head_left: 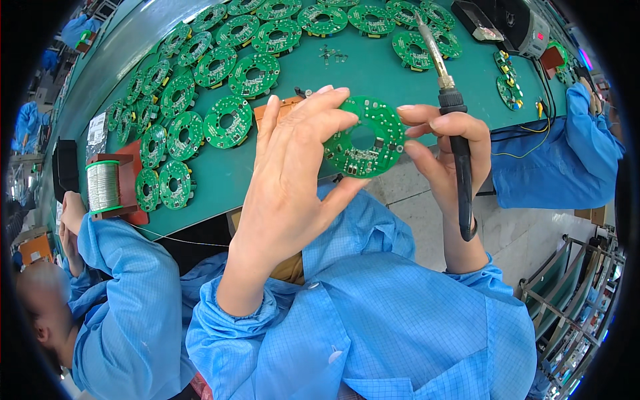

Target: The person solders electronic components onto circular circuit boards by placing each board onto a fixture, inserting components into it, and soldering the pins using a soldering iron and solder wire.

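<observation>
A round green circuit board [383,152] with a hole in its middle is held up in front of me, its face dotted with small parts and solder joints. My left hand [283,183] grips it by the left edge, thumb below and fingers above. A soldering iron [461,157] with a black handle lies in my right hand [440,140], its metal tip pointing up and away from the board. Fingertips of that hand reach the board's right edge; whether they press on it I cannot tell. Partly behind my left fingers is an orange block [280,107].
Many similar round boards [229,122] cover the green bench [373,70] at left and back. A solder wire spool [104,185] stands at the left, beside a co-worker's arm [133,267]. Another blue-sleeved person [560,157] is at the right, near cables and a grey-black device [533,37].
</observation>
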Available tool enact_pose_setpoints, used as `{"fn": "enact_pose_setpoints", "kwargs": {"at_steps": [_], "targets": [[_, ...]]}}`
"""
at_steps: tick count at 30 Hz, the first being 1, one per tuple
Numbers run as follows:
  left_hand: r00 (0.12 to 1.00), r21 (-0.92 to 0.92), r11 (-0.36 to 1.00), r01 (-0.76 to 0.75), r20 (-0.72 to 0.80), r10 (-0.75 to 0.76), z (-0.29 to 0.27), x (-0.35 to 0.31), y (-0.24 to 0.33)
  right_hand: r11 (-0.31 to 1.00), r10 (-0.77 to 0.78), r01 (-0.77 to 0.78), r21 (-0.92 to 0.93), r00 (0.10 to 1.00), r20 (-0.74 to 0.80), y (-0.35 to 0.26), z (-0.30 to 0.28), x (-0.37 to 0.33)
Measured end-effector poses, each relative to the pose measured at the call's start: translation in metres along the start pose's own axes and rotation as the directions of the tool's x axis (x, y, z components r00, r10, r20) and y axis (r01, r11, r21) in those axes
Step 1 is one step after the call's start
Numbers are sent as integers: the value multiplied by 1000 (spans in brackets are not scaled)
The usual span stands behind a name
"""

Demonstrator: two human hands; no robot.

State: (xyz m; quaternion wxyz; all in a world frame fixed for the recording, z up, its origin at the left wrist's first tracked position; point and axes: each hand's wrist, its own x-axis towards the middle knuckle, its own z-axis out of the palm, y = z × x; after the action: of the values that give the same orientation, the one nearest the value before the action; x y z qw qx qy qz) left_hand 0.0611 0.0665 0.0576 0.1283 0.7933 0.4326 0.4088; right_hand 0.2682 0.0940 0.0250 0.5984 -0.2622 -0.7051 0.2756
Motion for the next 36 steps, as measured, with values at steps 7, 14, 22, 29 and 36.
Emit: {"fn": "enact_pose_setpoints", "kwargs": {"at_steps": [7, 14, 22, 29, 36], "targets": [[1000, -11, 1000, -19, -20, 19, -2, -2, 3, 1000, -2, 1, 20, 1000, 30, -4, -1, 1], [923, -805, 464, 371, 262, -283, 6, -13, 11, 999, -2, -5, 49, 991, 133, -7, -5, 3], [816, -819, -300, 489, 551, -174, 25, -20, 4, 884, 345, -322, 340, 939, -7, -20, 1, 2], [780, -806, 73, 588, 540, -316, 31, -24, 10, 935, 353, -353, 31, 921, -163, 2, -49, 16], [810, -812, 136, 568, 524, -263, 30, -37, 4, 846, 92, -276, -457, 919, -384, 38, -130, 32]]}}
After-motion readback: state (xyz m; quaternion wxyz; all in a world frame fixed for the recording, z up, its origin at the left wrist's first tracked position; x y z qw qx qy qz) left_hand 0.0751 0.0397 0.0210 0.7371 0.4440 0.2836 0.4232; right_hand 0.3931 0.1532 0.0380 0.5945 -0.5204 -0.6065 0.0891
